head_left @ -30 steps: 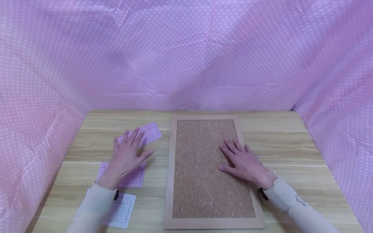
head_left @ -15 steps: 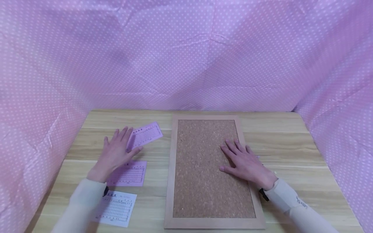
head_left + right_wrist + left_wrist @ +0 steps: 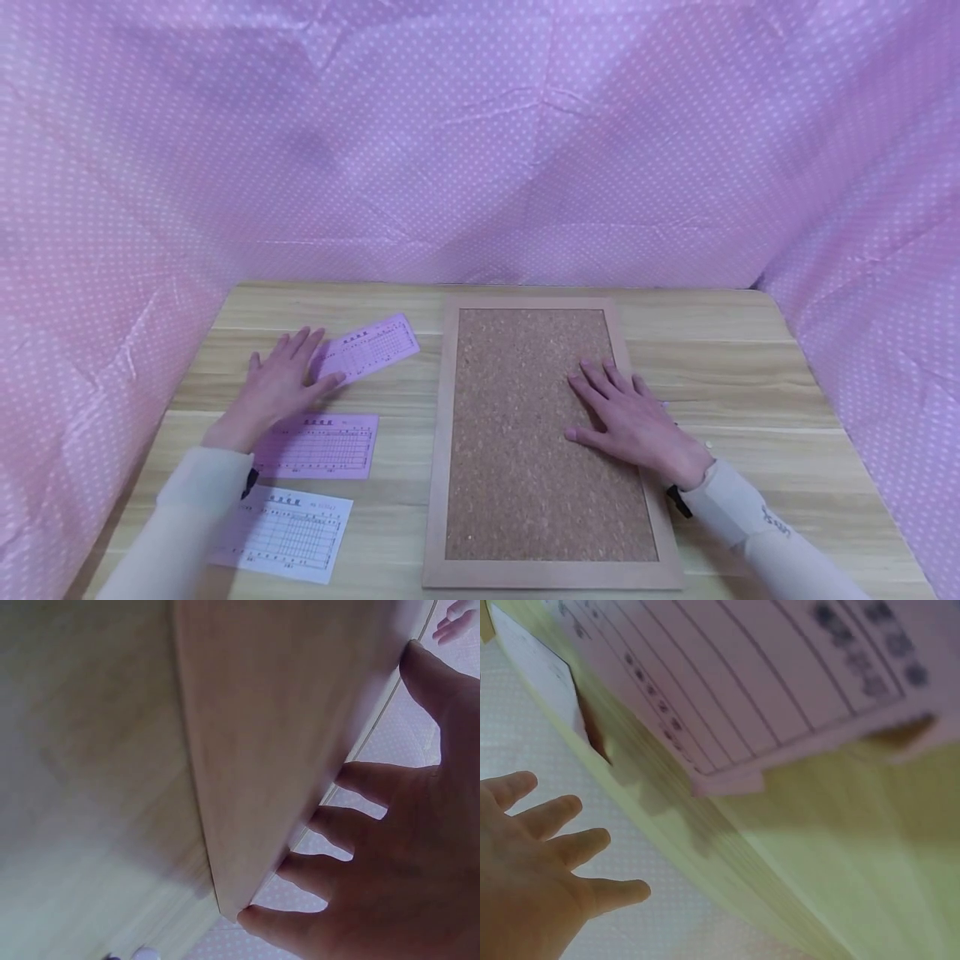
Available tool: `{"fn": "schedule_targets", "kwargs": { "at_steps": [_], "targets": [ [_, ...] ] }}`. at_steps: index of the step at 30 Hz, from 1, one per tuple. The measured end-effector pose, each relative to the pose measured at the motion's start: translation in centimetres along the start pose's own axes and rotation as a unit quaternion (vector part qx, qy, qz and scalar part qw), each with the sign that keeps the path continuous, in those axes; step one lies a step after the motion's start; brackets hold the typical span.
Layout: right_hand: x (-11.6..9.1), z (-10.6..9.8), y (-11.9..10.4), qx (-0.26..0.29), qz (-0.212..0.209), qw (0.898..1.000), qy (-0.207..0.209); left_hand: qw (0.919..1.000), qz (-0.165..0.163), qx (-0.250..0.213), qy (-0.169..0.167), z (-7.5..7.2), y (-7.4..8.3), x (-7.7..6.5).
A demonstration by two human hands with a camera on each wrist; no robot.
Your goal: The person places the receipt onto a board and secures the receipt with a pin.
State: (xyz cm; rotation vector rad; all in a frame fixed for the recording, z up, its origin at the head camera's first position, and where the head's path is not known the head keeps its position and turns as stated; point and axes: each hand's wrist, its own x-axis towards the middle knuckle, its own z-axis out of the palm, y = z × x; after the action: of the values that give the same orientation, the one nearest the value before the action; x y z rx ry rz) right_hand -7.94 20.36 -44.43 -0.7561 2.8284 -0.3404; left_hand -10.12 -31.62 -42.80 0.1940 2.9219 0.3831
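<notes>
Three slips (image 3: 318, 448) lie left of the corkboard (image 3: 525, 483); small items (image 3: 708, 444), apparently, lie right.

We're seeing the tabletop (image 3: 397, 508) cut off along its near edge. The left sleeve (image 3: 176, 512) hides the left end of the white slip (image 3: 303, 533) toward the near left corner! Does the left grip (image 3: 272, 385) touch the far pink slip (image 3: 372, 346)? We can't tell. Pink-slip print blurs in our left wrist view. Rightward, the right grip (image 3: 628, 419) covers some of the board's frame (image 3: 551, 575); pale specks (image 3: 708, 444) toward the tabletop's right edge stay too small to name.
</notes>
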Motion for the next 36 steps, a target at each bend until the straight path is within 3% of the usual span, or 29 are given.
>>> {"fn": "schedule_targets", "kwargs": {
  "at_steps": [12,23,36],
  "targets": [
    [-0.3,0.2,-0.1,-0.001,-0.004,1.0,0.0,0.9994,0.003,-0.017,-0.032,0.3,-1.2,0.5],
    [-0.3,0.0,-0.1,-0.001,-0.005,1.0,0.005,0.9982,0.004,-0.016,-0.057,0.1,-0.8,0.4],
    [-0.2,-0.1,-0.1,0.004,-0.003,1.0,-0.005,0.9987,0.045,-0.004,-0.026,0.0,0.3,-0.2]
  ]
}}
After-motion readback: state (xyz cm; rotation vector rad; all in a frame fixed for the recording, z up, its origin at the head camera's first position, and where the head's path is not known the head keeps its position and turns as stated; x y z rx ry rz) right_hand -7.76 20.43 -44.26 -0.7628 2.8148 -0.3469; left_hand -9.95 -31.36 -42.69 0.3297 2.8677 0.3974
